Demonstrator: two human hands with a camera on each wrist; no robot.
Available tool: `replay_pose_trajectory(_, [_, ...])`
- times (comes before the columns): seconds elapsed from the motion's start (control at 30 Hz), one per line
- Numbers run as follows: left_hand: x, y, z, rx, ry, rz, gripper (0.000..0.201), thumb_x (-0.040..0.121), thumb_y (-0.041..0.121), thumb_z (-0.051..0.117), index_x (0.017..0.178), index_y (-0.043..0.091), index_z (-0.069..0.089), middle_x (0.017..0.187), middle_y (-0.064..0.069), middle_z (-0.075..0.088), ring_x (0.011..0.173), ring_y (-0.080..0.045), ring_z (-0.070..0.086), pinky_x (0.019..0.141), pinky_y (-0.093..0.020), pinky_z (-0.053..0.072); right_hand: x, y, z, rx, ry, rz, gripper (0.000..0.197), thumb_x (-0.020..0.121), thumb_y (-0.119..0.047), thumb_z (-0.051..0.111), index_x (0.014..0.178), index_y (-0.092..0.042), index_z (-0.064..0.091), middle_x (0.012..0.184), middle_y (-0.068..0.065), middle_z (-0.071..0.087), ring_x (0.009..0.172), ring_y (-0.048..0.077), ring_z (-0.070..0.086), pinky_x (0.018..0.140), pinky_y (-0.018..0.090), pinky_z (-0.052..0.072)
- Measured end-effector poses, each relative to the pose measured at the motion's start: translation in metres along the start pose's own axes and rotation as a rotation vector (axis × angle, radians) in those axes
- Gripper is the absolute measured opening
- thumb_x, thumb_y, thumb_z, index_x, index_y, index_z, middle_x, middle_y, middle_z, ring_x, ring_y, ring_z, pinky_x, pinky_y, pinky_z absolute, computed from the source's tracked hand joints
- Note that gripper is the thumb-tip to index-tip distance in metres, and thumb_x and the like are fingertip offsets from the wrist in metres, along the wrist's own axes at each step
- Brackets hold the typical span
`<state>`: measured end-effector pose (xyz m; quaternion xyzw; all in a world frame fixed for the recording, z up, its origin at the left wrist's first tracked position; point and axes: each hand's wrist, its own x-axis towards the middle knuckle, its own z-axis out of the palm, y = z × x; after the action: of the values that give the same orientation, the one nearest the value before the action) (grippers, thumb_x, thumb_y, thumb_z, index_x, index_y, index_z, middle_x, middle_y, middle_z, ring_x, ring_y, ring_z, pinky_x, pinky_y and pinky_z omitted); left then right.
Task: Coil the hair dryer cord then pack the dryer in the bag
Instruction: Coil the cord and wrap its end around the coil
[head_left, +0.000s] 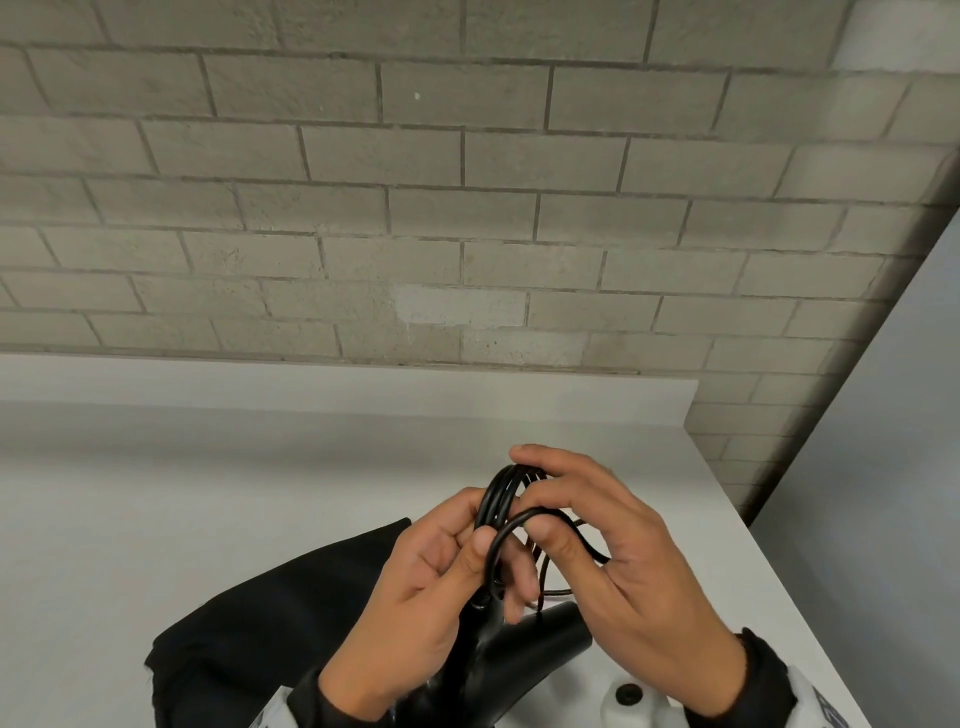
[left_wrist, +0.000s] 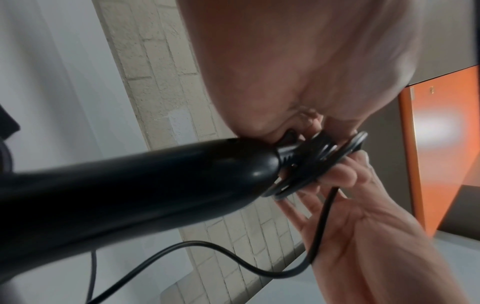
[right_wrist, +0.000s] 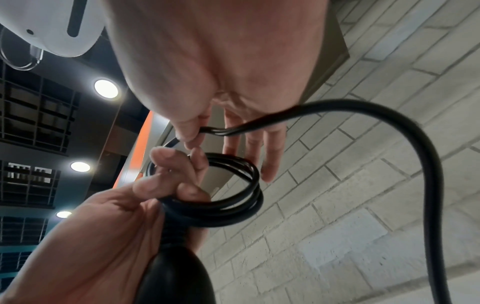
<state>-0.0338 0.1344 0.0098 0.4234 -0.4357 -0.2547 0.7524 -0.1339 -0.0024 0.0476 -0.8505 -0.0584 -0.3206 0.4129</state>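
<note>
Your left hand (head_left: 426, 582) pinches the coiled loops of thin black rubber cord (head_left: 501, 499) above the glossy black plastic hair dryer (head_left: 524, 654). Your right hand (head_left: 623, 561) pinches the loose strand beside them, over the black fabric bag (head_left: 270, 613) on the white table (head_left: 208, 467).

Both hands are bare — no gloves or rings show. The left hand (head_left: 415, 587) emerges from a dark cuff (head_left: 311, 691), with a strip of pale fabric just below it at the frame's bottom edge. The right hand (head_left: 639, 582) wears a matching black cuff (head_left: 763, 670) over a white sleeve (head_left: 815, 701) that bears a dark marking, too cropped to read. A white moulded device (right_wrist: 52, 24) with a dark slot — its casing rounded — shows in the right wrist view.
</note>
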Motion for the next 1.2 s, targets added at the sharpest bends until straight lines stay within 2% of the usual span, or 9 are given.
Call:
replay_pose_trajectory(0.2, [0.000,-0.001,0.000,-0.031,0.009,-0.004,0.044,0.096,0.042,0.053,0.117,0.005,0.059,0.074,-0.009,0.065,0.056,-0.012,0.052,0.062,-0.023,0.047,0.001,0.002,0.008,0.083,0.090,0.047,0.015,0.094,-0.031,0.053,0.099,-0.028,0.066,0.120,-0.015,0.062,0.115,0.015,0.061,0.092,0.028,0.050])
replay_pose_trajectory(0.33, [-0.002,0.001,-0.002,-0.030,0.021,-0.016,0.037,0.094,0.045,0.056,0.107,0.011,0.063,0.069,-0.006,0.065,0.057,-0.015,0.053,0.064,-0.027,0.048,0.003,0.002,0.008,0.119,0.121,0.045,0.017,0.093,-0.028,0.055,0.101,-0.023,0.069,0.116,-0.013,0.067,0.112,0.013,0.063,0.088,0.022,0.051])
replay_pose_trajectory(0.5, [-0.003,0.001,-0.003,0.003,0.040,-0.047,0.037,0.091,0.049,0.058,0.100,0.013,0.063,0.063,-0.003,0.062,0.062,-0.031,0.049,0.068,-0.033,0.048,0.003,0.006,0.008,0.134,0.185,0.050,0.013,0.092,-0.021,0.063,0.101,-0.023,0.072,0.109,-0.013,0.071,0.108,0.009,0.065,0.084,0.014,0.050])
replay_pose_trajectory(0.63, [-0.005,0.000,-0.005,-0.009,0.015,-0.046,0.035,0.091,0.045,0.061,0.102,0.013,0.064,0.063,-0.001,0.060,0.062,-0.025,0.051,0.072,-0.032,0.049,0.002,0.009,0.007,0.120,0.231,0.043,0.017,0.087,-0.015,0.065,0.099,-0.019,0.075,0.104,-0.013,0.072,0.102,0.008,0.067,0.081,0.014,0.052])
replay_pose_trajectory(0.8, [-0.004,0.000,-0.006,-0.032,-0.027,-0.048,0.027,0.092,0.036,0.063,0.101,0.010,0.064,0.060,0.003,0.056,0.056,-0.012,0.055,0.069,-0.034,0.051,0.001,0.011,0.006,0.060,0.237,0.017,0.015,0.089,-0.029,0.063,0.101,-0.029,0.072,0.102,-0.017,0.070,0.099,0.009,0.067,0.077,0.016,0.053])
replay_pose_trajectory(0.9, [-0.003,0.001,-0.009,-0.061,-0.061,-0.074,0.025,0.092,0.034,0.064,0.098,0.009,0.064,0.058,0.004,0.054,0.051,-0.010,0.052,0.062,-0.033,0.050,-0.001,0.015,0.002,0.052,0.144,0.098,0.025,0.090,-0.049,0.055,0.108,-0.035,0.066,0.104,-0.016,0.069,0.099,0.012,0.067,0.074,0.029,0.058])
replay_pose_trajectory(0.97, [-0.003,0.002,-0.012,-0.086,-0.108,-0.092,0.024,0.093,0.033,0.063,0.097,0.009,0.063,0.058,0.005,0.055,0.049,-0.009,0.051,0.060,-0.032,0.050,-0.002,0.019,-0.001,0.141,-0.027,0.173,0.035,0.090,-0.055,0.050,0.118,-0.037,0.060,0.108,-0.015,0.068,0.102,0.013,0.067,0.081,0.032,0.057])
replay_pose_trajectory(1.07, [-0.001,0.005,-0.014,-0.120,-0.172,-0.119,0.023,0.094,0.031,0.061,0.098,0.008,0.064,0.060,0.004,0.059,0.048,-0.009,0.051,0.059,-0.031,0.051,-0.002,0.019,-0.005,0.109,-0.230,0.147,0.027,0.099,-0.032,0.046,0.125,-0.030,0.054,0.098,-0.011,0.067,0.084,0.016,0.068,0.075,0.030,0.056])
replay_pose_trajectory(1.2, [0.001,0.005,-0.012,-0.128,-0.216,-0.129,0.023,0.096,0.031,0.058,0.097,0.008,0.062,0.062,0.003,0.063,0.054,-0.010,0.058,0.069,-0.035,0.052,-0.005,0.019,-0.003,0.009,-0.187,0.080,0.024,0.098,-0.021,0.035,0.111,-0.033,0.051,0.076,-0.007,0.058,0.059,0.012,0.054,0.055,0.020,0.046])
